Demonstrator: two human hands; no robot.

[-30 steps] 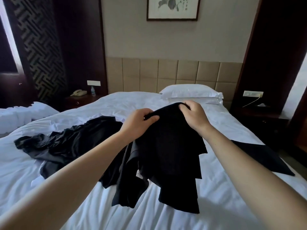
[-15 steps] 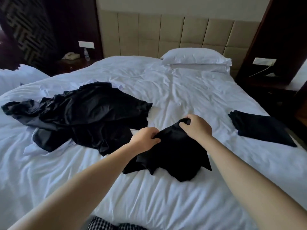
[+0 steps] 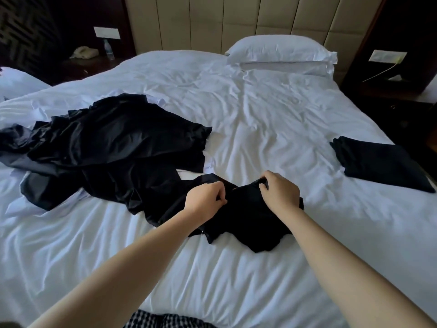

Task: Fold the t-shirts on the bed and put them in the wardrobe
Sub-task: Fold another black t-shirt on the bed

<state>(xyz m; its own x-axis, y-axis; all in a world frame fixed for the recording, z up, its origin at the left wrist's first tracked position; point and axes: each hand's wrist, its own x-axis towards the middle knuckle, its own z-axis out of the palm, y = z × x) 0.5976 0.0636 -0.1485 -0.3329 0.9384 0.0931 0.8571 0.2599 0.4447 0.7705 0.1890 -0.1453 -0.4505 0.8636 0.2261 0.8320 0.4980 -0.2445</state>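
Head view: a black t-shirt (image 3: 248, 223) lies crumpled on the bed (image 3: 260, 114), close to the near edge and about midway across. The left hand (image 3: 208, 197) has its grip pinched on a bunch of the cloth, fingers curled tight. The right hand (image 3: 279, 192) has its grip curled over the shirt's far edge, with cloth gathered under the fingers.

To the left sprawls a heap of unfolded shirts (image 3: 106, 147), and its near corner seems to overlap the held shirt. A folded shirt (image 3: 380, 164) lies well apart by the right edge of the bed.

The step in hand looks like spreading the shirt flat. A sideways pull could drag the heap along where the cloth overlaps. Black on black hides seams and sleeves, so a fold could start crooked or trap a sleeve inside. The folded shirt sits near enough to the edge that a tug on the sheet might slide it off.
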